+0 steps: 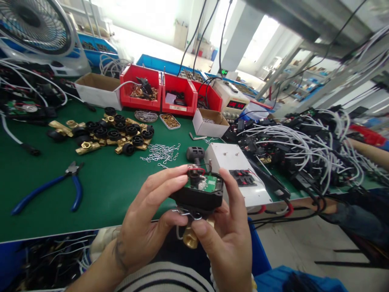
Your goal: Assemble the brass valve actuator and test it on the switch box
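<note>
Both hands hold one small black valve actuator housing [197, 198] just in front of the table edge. Its top is open and shows a green circuit board [206, 183] with red wires. A brass fitting [191, 238] hangs under it, and a wire clip [185, 211] sticks out at its base. My left hand [148, 223] grips the housing's left side, thumb by the clip. My right hand [227, 235] holds the right side, thumb under the base.
On the green mat [106, 190] lie blue-handled pliers [51, 188], a pile of brass valves with black caps [112, 136] and loose wire clips [161, 153]. Red bins [170, 95], a white box [237, 174] and a heap of white-wired parts [304, 146] stand behind.
</note>
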The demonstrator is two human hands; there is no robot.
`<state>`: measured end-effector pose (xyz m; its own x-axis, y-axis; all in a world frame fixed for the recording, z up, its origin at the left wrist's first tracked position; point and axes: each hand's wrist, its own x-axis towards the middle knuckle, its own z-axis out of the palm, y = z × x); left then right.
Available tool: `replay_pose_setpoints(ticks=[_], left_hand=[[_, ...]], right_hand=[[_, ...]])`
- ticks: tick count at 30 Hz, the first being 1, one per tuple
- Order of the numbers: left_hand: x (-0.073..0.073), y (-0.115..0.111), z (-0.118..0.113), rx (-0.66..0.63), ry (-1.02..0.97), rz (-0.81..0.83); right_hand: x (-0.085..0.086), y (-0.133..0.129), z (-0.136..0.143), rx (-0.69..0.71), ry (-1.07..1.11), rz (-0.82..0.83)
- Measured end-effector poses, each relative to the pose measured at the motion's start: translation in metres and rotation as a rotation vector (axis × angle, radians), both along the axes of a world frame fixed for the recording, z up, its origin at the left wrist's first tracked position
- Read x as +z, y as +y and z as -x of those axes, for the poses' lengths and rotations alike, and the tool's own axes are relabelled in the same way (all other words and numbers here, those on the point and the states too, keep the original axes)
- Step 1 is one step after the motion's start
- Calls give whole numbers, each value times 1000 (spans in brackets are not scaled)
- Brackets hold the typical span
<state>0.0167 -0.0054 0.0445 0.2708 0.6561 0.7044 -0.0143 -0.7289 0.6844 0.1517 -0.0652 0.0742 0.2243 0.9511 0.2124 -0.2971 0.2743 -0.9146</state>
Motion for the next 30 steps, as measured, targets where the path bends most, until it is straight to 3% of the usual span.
replay_pose_setpoints(ticks=[5, 11, 14, 17, 19, 21, 24, 25, 28, 30], left_hand=[[10, -6, -7, 153, 79, -105], [10, -13, -15, 202, 99, -62], [7, -15, -17, 178, -36, 231], [4, -10, -14, -148, -249, 730], [3, -5, -11, -292, -303, 912], [3, -1, -8, -254, -325, 966], [9, -4, -7, -185, -321, 1018], [13, -6, -8, -171, -321, 1042], [24, -13, -11, -120, -308, 1071], [30, -15, -13, -89, -307, 1059]], right_hand=[[-4, 0, 0, -24, 43, -17], [-14, 5, 5, -52, 144, 36], [-17, 6, 8, -61, 183, 52], [-12, 8, -1, -37, -33, 39], [0, 16, -21, 24, -391, -6], [15, 35, -53, 29, -759, -77], [32, 85, -112, -305, -1009, -73], [34, 104, -130, -312, -1056, -32], [27, 148, -166, -90, -1115, 146], [16, 160, -175, 37, -1118, 207]])
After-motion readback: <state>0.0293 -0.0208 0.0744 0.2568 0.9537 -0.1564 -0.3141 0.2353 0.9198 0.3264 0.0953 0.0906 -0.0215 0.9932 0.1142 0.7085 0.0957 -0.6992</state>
